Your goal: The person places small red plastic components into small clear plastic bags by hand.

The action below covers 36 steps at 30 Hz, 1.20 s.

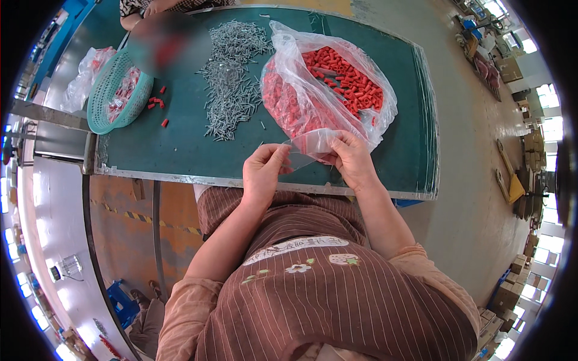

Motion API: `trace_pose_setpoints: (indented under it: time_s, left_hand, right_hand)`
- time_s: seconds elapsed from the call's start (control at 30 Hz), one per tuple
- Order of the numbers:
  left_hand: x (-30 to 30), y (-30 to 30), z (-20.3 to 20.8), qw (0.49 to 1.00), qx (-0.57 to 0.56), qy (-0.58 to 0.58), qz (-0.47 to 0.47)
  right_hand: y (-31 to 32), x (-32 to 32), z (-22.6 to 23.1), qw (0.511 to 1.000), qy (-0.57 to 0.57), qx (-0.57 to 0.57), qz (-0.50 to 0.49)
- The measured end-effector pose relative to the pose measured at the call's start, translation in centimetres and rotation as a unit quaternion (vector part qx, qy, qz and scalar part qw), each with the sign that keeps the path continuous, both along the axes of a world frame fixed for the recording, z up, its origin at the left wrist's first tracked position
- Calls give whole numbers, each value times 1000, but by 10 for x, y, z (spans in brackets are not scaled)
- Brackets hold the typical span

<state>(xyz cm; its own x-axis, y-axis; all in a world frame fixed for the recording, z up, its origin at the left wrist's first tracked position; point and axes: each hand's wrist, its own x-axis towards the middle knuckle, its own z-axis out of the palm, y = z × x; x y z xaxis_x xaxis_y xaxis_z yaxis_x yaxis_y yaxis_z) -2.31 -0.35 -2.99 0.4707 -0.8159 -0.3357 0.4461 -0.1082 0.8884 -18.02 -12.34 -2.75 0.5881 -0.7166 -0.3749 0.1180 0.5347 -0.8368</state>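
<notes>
My left hand point(263, 171) and right hand point(351, 159) pinch a small clear bag point(307, 150) between the fingers over the green worktop point(180, 144). At twelve o'clock lies a big bag of red plugs point(325, 84); at eleven, loose screws point(232, 78).

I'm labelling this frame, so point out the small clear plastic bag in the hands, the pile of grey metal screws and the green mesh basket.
Small clear plastic bag point(308, 150), head view, its middle between both hands.
Pile of grey metal screws point(232, 78), head view, centre of the heap.
Green mesh basket point(102, 96), head view, its near wall.
</notes>
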Motion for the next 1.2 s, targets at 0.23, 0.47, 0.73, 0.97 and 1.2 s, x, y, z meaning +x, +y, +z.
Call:
trace_pose_setpoints:
  time_s: [0.23,0.47,0.73,0.97,1.2]
  left_hand:
    - [8,2,-3,1000,16,0,13]
    - [23,8,-5,996,83,20,-15]
    - [15,-7,-26,952,190,-128,-203]
    - [-5,-23,-27,929,212,-179,-246]
    - [-17,-31,-51,814,82,-541,-196]
  right_hand:
    - [-17,-11,15,994,-29,25,-99]
    - [-37,-56,31,990,19,-93,-108]
    - [4,-69,5,839,327,-394,183]
    - [4,-48,-24,758,402,-493,144]
    - [-11,-50,2,900,269,-336,74]
